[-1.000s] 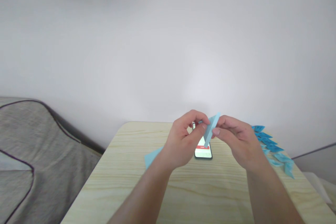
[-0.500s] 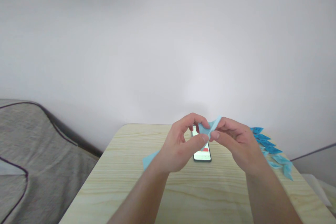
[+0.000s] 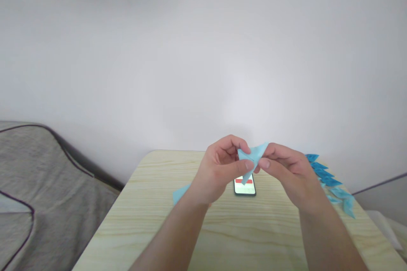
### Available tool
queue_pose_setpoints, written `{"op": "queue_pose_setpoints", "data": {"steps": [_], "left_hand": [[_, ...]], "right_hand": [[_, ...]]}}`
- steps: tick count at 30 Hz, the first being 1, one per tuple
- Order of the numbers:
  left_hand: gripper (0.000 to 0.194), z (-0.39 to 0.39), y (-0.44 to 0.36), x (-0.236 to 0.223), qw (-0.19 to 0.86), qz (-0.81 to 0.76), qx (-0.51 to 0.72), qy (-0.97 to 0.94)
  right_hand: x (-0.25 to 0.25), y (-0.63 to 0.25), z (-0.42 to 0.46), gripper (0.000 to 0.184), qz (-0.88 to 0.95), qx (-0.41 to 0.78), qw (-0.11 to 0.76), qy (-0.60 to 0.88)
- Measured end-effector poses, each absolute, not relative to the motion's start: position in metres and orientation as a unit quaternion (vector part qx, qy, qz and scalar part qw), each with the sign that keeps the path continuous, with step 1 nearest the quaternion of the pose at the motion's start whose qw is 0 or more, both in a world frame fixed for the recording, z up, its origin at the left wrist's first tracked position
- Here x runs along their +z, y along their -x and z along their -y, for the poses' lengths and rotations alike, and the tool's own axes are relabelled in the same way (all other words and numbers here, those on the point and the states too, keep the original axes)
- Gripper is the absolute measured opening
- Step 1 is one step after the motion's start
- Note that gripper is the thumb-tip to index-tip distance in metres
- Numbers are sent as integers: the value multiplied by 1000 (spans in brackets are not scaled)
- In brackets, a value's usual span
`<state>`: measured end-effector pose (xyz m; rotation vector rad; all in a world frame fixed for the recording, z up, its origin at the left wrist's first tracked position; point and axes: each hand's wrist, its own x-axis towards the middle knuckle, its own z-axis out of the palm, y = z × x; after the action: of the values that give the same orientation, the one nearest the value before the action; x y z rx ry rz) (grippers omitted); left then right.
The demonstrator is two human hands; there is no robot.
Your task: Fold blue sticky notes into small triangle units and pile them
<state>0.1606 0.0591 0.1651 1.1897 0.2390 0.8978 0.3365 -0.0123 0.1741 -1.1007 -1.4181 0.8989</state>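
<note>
Between my two hands, above the table, is a light blue folded paper with pointed corners. My left hand pinches its left part, thumb in front and fingers behind. On the other side, my right hand grips the right edge between thumb and index finger. Beneath the paper lies a phone with a lit screen, partly covered by the paper and my left hand. A light blue sheet of paper rests on the table beside my left wrist, partly hidden by the forearm.
Several darker blue folded paper pieces lie in a row along the table's right side, with light blue folded pieces nearer me. The wooden table meets a white wall. Grey fabric with dark piping stands at left.
The folded paper has turned so that more of its broad face shows, with a point hanging down over the phone. My left hand has shifted slightly left; my right hand stays nearly in place.
</note>
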Motion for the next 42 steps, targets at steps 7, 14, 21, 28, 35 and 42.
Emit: {"op": "queue_pose_setpoints", "data": {"steps": [7, 14, 21, 28, 35, 42], "left_hand": [[29, -59, -162, 167, 794, -90, 378, -467], [24, -57, -166, 164, 816, -62, 366, -444], [25, -59, -165, 164, 778, -63, 380, -497], [21, -57, -169, 165, 737, -113, 425, -514], [18, -59, -166, 168, 753, -97, 398, -514], [18, -59, -166, 167, 744, -95, 399, -527]], "right_hand": [[178, -333, 15, 18, 592, 372, 538, 471], [175, -333, 13, 10, 592, 381, 568, 427], [175, -333, 14, 10, 590, 361, 571, 441], [175, -333, 16, 19, 620, 308, 538, 480], [175, -330, 19, 20, 620, 328, 524, 483], [177, -330, 20, 21, 617, 332, 522, 486]]}}
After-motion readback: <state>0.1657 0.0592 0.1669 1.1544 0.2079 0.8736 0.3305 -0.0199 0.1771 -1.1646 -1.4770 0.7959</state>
